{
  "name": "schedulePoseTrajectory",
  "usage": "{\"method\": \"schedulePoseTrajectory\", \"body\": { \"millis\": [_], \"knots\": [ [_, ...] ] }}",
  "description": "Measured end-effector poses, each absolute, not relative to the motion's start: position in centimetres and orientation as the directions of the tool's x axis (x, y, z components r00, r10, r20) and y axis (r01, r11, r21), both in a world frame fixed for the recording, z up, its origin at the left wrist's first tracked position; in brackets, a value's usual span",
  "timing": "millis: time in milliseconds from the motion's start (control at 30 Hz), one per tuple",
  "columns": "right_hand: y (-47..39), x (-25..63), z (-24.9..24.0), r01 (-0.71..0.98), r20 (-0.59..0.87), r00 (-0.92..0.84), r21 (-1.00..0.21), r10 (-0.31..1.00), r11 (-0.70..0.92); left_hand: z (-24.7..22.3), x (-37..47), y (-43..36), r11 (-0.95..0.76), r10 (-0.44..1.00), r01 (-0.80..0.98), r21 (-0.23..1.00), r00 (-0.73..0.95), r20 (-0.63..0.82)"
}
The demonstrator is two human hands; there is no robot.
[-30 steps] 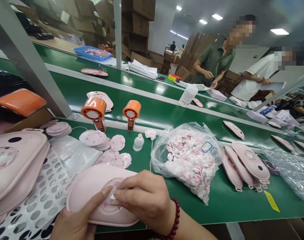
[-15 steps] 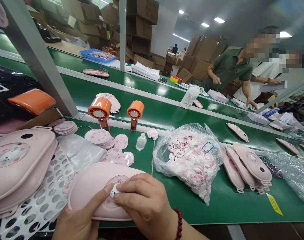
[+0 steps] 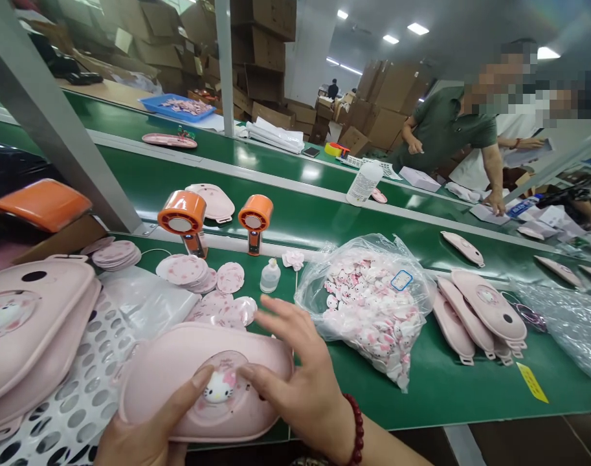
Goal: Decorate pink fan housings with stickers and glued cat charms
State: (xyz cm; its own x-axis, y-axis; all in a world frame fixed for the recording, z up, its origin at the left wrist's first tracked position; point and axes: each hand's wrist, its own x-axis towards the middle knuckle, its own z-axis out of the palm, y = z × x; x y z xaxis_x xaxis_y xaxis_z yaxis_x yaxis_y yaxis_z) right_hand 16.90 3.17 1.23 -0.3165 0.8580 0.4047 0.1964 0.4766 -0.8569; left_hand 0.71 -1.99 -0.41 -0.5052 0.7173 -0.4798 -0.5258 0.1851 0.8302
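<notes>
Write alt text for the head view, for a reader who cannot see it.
Two bare hands, left hand and right hand, press a small white cat-face badge onto a pink oval plastic shell on a green workbench, beside a clear bag of badges.

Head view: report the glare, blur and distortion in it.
Head view: ceiling panels throw bright glare patches onto the glossy green belt; wide-angle lens bends the grey post and belt edges; people's faces at upper right are pixelated; left hand, right hand and the pink case are sharp; distant boxes go soft.
</notes>
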Motion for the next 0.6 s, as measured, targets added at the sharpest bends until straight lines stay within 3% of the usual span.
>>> {"method": "schedulePoseTrajectory", "body": {
  "millis": [100, 167, 400, 600],
  "knots": [
    [3.2, 16.5, 0.7, 0.083, -0.032, -0.302, -0.996, 0.953, -0.007, -0.9, 0.4, -2.1, 0.22, 0.769, -0.488, 0.844, -0.446, -0.459],
    [3.3, 16.4, 0.5, 0.009, -0.149, -0.318, -0.988, 0.936, -0.154, -1.4, 0.5, -2.2, 0.23, 0.778, -0.519, 0.823, -0.41, -0.477],
    [3.7, 16.2, 1.1, -0.062, -0.166, -0.254, -0.98, 0.953, -0.188, -1.2, 1.3, -1.9, 0.302, 0.789, -0.554, 0.776, -0.312, -0.53],
    [3.9, 16.5, 1.0, 0.048, -0.118, -0.265, -0.993, 0.957, -0.109, -0.1, 1.8, -1.2, 0.326, 0.757, -0.533, 0.781, -0.347, -0.553]
  ]
}}
